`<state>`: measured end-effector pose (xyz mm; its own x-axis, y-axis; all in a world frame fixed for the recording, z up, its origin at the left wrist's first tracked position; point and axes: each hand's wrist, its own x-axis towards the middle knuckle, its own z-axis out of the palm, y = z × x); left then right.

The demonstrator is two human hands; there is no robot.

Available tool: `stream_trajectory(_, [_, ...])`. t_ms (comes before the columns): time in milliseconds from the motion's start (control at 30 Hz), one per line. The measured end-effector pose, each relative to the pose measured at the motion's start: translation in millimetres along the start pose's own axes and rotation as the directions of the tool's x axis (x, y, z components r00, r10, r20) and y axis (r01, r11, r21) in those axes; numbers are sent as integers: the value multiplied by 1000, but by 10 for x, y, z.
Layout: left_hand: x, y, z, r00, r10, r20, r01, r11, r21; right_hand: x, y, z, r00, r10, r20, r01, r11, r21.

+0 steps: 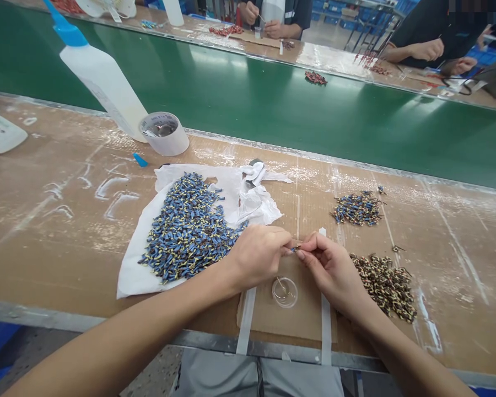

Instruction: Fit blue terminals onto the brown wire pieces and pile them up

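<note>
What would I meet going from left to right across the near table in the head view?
Cut-off bottle → tall bottle with blue top → pile of blue pieces → left hand → right hand → pile of brownish pieces.

Passable toward twelve o'clock from the fingers (313, 241), over bare table (316, 196); blocked at nine by blue-yellow pile (190, 229), at two by small heap (356, 209), at four by larger heap (385, 285), at six by cup (286, 302).
</note>
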<state>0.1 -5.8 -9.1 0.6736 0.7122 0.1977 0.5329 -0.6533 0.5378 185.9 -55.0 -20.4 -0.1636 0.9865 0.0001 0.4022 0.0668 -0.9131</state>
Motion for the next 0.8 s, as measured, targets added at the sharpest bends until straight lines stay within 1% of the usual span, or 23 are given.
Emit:
stream_trajectory(133, [27, 14, -21, 998, -28, 56, 29, 1000, -3, -1, 19, -6, 999, -8, 35, 11, 998, -63])
stream_trajectory(267, [53, 30, -38, 994, -29, 109, 34, 998, -47, 14, 13, -22, 997, -20, 74, 26, 997, -75])
stream_trajectory(367, [58, 42, -31, 991, -51, 120, 60, 996, -72, 30, -1, -31, 997, -22, 74, 28, 997, -74])
stream_trajectory(433, [59, 42, -24, 991, -77, 108, 87, 991, -99, 42, -11, -34, 998, -7, 67, 11, 998, -61])
stream_trajectory(500, [64, 34, -29, 992, -96, 85, 106, 986, -132, 59, -19, -38, 998, 22, 65, -22, 1000, -9])
stream_trajectory(567, [77, 18, -52, 992, -108, 70, 118, 980, -158, 83, -24, -44, 996, 61, 65, -66, 995, 80])
stream_trajectory(667, [99, -4, -101, 990, -112, 81, 126, 973, -195, 128, -21, -65, 992, 107, 71, -119, 973, 199])
stream_trajectory(800, [110, -18, -128, 989, -114, 93, 132, 965, -228, 168, -2, -96, 988, 137, 72, -152, 944, 294])
